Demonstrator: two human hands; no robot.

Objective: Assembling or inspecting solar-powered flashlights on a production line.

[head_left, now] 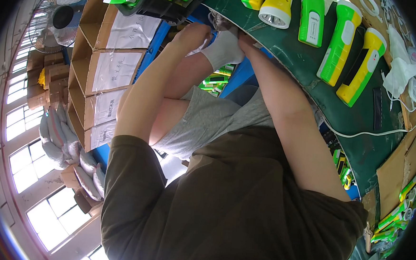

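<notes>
I am bent over with both arms reaching down to one foot, which wears a light grey sock (225, 50). My left hand (194, 36) is closed beside the ankle, its fingertips turned away, so what they grip cannot be made out. On the other side of the sock, my right hand (244, 40) is mostly hidden by the edge of the green table (288, 58). A greyish shoe (219, 21) shows in part beyond the sock, in shadow.
Several green and yellow flashlights (341, 43) lie on the table at my right. A black crate (170, 6) of similar flashlights stands at the upper left, near cardboard bins (114, 72) with paper labels. A white cable (369, 134) crosses the table; more flashlights (215, 83) sit below.
</notes>
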